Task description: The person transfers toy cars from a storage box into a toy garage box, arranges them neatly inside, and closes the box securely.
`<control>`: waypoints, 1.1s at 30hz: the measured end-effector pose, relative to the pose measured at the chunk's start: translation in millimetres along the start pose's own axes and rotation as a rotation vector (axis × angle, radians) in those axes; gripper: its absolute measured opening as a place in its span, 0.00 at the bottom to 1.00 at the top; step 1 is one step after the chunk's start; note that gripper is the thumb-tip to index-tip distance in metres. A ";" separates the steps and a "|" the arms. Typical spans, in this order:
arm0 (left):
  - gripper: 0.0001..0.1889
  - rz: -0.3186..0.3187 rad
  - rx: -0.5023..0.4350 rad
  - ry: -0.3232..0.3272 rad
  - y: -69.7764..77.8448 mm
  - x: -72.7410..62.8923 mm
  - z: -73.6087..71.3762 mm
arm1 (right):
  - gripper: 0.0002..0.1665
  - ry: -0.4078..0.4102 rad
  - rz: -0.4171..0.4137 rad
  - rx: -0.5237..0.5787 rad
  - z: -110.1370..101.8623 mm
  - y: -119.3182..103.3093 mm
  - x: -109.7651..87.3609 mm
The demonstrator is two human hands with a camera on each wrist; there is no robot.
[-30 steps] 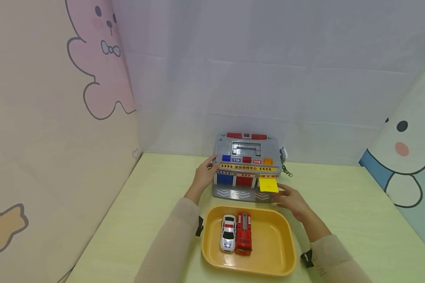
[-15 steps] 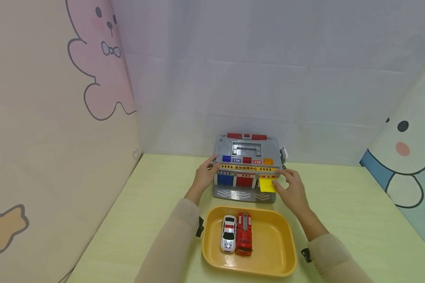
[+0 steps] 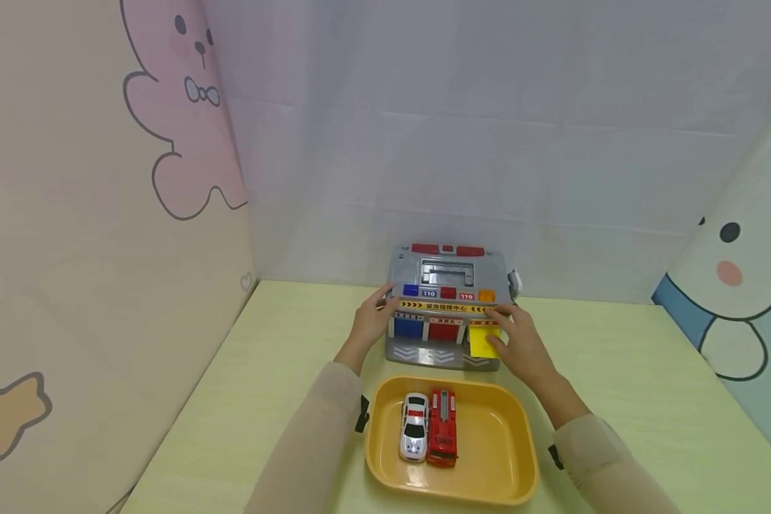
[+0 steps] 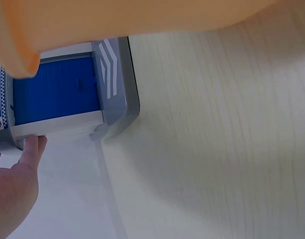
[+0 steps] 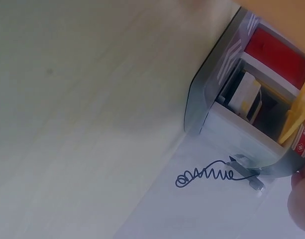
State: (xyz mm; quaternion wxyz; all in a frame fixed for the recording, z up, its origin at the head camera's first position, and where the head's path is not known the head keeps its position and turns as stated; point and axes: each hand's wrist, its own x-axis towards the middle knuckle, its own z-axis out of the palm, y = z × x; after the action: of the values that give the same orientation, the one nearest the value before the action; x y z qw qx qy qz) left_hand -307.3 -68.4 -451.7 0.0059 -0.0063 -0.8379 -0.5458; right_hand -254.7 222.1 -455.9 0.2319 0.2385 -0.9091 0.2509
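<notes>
A grey toy garage [image 3: 446, 350] stands at the back of the table, with blue and red doors shut and a yellow door [image 3: 482, 341] tilted outward. My left hand [image 3: 368, 325] grips its left side, with fingertips [image 4: 34, 149] on the side wall in the left wrist view. At the right front, my right hand [image 3: 523, 346] has its fingers on the yellow-striped front edge and its thumb against the yellow door. Inside that bay, the right wrist view shows a white toy vehicle [image 5: 246, 94].
A yellow tray [image 3: 497, 492] lies in front of the garage. It holds a white police car [image 3: 414, 428] and a red fire truck [image 3: 442, 428] side by side. A coiled cord [image 5: 207, 173] hangs at the garage's right side. Fabric-covered walls border the table.
My right hand has risen from beside the garage's lower right front to its upper front edge, then shifted left. The yellow door has swung down slightly. My left hand stays put.
</notes>
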 end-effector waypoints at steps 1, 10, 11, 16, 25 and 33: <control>0.25 -0.001 0.000 0.000 0.4 -0.4 0.0 | 0.29 0.000 -0.010 -0.008 0.8 1.1 0.1; 0.25 -0.005 0.004 0.004 1.1 -1.1 0.7 | 0.34 -0.016 -0.075 -0.094 4.2 4.8 3.3; 0.25 -0.005 0.002 0.005 0.9 -1.0 0.8 | 0.34 -0.015 -0.084 -0.103 4.6 5.2 3.7; 0.25 -0.001 0.007 0.007 -0.1 0.2 0.8 | 0.36 0.011 -0.127 -0.152 10.8 11.6 3.6; 0.25 -0.005 0.010 0.005 -1.5 0.1 1.1 | 0.36 0.087 -0.133 -0.278 26.2 16.8 1.7; 0.25 0.008 0.010 0.004 -0.2 -0.6 -0.4 | 0.38 0.113 -0.156 -0.348 30.3 14.1 1.7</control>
State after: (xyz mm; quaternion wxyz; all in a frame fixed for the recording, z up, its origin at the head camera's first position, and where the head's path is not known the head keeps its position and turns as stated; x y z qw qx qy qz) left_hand -306.8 -68.9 -451.8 0.0099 -0.0085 -0.8406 -0.5416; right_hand -272.9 215.1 -483.1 0.3391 0.2501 -0.9030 0.0842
